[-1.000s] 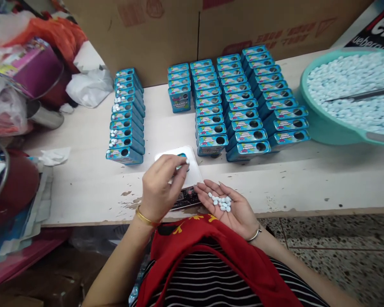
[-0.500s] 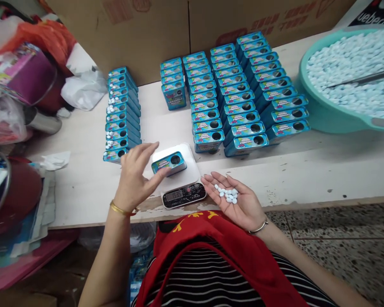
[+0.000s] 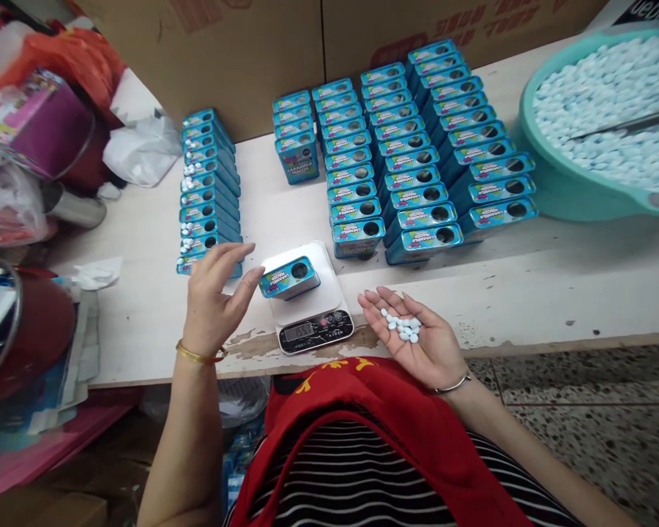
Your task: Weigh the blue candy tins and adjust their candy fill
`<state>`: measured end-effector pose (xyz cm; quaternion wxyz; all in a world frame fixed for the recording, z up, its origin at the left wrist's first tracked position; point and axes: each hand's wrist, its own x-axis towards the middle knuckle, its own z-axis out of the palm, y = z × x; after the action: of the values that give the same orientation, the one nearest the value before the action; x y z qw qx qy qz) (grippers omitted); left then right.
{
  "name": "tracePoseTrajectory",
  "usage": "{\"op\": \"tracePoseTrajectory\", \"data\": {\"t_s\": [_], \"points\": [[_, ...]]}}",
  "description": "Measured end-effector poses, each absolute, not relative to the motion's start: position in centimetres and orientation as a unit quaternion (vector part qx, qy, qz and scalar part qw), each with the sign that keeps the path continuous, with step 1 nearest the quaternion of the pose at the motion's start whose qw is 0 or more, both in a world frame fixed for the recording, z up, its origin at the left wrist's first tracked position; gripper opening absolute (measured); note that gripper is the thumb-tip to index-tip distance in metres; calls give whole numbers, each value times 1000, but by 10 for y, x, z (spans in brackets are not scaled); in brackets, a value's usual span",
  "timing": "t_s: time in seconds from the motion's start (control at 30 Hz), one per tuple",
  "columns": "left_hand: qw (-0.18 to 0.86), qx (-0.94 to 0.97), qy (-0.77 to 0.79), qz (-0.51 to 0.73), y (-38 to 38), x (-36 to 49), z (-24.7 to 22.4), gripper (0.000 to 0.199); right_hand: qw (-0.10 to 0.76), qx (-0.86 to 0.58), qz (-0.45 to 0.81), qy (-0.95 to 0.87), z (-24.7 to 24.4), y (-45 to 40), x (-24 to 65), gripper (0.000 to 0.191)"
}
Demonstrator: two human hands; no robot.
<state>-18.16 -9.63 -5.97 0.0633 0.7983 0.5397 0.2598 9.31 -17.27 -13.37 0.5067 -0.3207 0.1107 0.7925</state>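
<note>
A blue tin (image 3: 289,278) with a round hole in its top stands on the white digital scale (image 3: 332,293), whose display is lit. Just left of the tin, my left hand (image 3: 214,293) is open, thumb and fingers apart, holding nothing. My right hand (image 3: 425,340), palm up to the right of the scale, cups several pale blue candies (image 3: 403,325). A row of blue tins (image 3: 200,214) is at the left, with candies lying on some of the tops. Longer rows of blue tins (image 3: 414,197) stand behind and right of the scale.
A turquoise basin (image 3: 576,197) full of pale candies, with a dark utensil in it, sits at the right. Cardboard boxes (image 3: 252,66) stand along the back. Plastic bags (image 3: 143,150), a metal cup (image 3: 74,206) and a red pot (image 3: 44,322) are at the left.
My left hand has moved left, away from the tin on the scale. My right hand has shifted slightly right with the candies. The scale's reading has changed.
</note>
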Motion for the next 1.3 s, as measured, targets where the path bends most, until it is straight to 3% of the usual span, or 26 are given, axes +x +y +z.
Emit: {"op": "tracePoseTrajectory", "data": {"t_s": [0.43, 0.63, 0.73, 0.87, 1.07, 1.17, 1.3], "points": [[84, 813, 525, 236, -97, -179, -68, 24, 498, -328, 793, 126, -132, -171, 91, 30], [121, 855, 484, 139, -98, -175, -70, 46, 499, -319, 792, 145, -132, -171, 87, 26], [99, 860, 486, 120, -74, -179, -69, 33, 490, -313, 797, 161, -132, -169, 82, 23], [16, 837, 524, 153, 1, -183, -70, 30, 498, -300, 797, 166, -134, -159, 77, 21], [21, 848, 517, 113, 101, -149, -91, 28, 505, -309, 781, 199, -133, -151, 80, 22], [-3, 829, 545, 126, 110, -137, -100, 37, 504, -322, 771, 218, -131, -150, 84, 25], [-23, 816, 559, 147, 67, -153, -88, 39, 499, -344, 760, 236, -130, -152, 88, 29]]}}
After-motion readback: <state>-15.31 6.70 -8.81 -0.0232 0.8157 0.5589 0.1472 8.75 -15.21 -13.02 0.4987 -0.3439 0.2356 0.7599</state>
